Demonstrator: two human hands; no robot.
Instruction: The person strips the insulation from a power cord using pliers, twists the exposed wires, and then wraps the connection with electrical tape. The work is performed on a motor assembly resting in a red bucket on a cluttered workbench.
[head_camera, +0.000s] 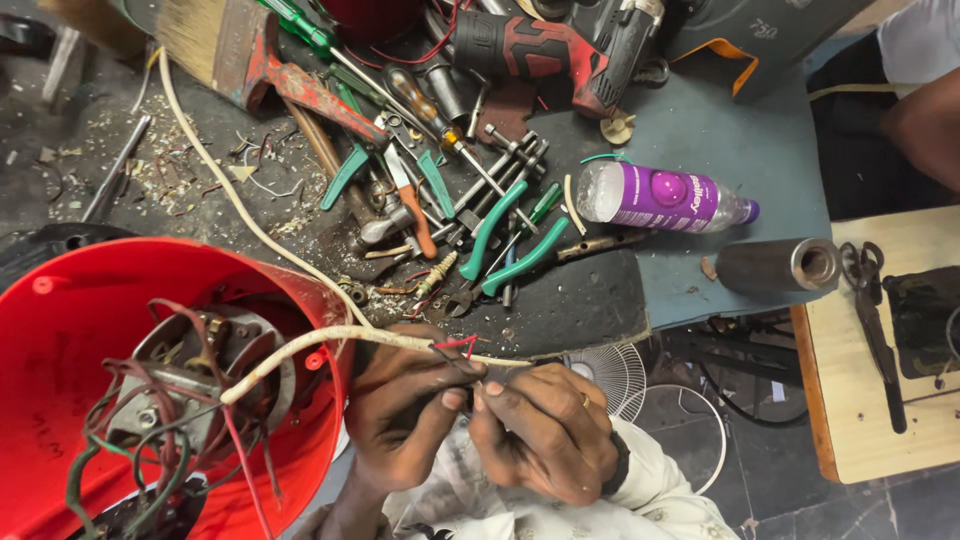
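- One cream-coloured cable (300, 348) runs from the top of the bench down past the red housing and across to the hands; at its stripped end one thin red wire (455, 345) and a dark one stick out, right at the fingertips, just in front of the bench's edge.
- Left hand (405, 415) – palm turned inward, thumb and forefinger pinched tight on the wire ends, the other fingers curled under.
- Right hand (550, 430) – knuckles up, fingers bunched close and nipping the same wire ends from the other side; one ring shows on a finger. The two hands touch at the fingertips.
- One red round housing (60, 330) sits just left of the hands, with one motor (200, 370) inside and a tangle of red, green and dark leads.
- Beyond, on the cluttered bench: two pairs of green-handled pliers (505, 240), one red-handled paintbrush (240, 50), one red-and-black power drill (550, 50).
- Further right: one purple-labelled plastic bottle (665, 197) lying on its side, one dark metal cylinder (780, 265), and one pair of black scissors (870, 310) on a wooden table (850, 430).
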